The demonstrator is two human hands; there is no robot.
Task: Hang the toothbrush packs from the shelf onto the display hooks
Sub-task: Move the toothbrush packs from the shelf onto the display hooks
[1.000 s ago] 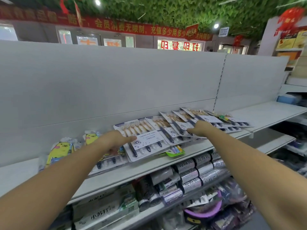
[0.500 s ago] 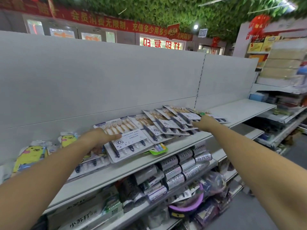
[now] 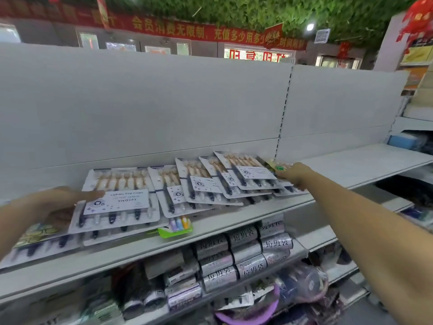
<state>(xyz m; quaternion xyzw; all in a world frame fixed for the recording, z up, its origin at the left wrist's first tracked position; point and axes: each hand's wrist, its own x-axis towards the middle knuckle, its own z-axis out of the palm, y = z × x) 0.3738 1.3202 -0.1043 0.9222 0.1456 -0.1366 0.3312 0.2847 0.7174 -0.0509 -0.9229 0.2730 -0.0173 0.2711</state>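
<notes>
Several toothbrush packs lie in an overlapping row (image 3: 225,181) on the white shelf (image 3: 234,221), flat blister cards with gold and dark brushes. My left hand (image 3: 58,202) grips the left edge of the nearest large toothbrush pack (image 3: 119,202), thumb on top of its card. My right hand (image 3: 296,175) reaches to the right end of the row, where its fingers curl over the rightmost pack (image 3: 280,166), which has a green and yellow top. The fingertips there are partly hidden. No display hooks are in view.
A tall white back panel (image 3: 164,109) rises behind the shelf. A small green pack (image 3: 175,228) pokes out near the shelf's front edge. Silver rolls (image 3: 243,256) and other goods fill the lower shelves. More shelving stands at the right (image 3: 412,118).
My right hand has slid right along the row to its far end. My left hand keeps its hold on the large pack. The view has shifted right and nearer.
</notes>
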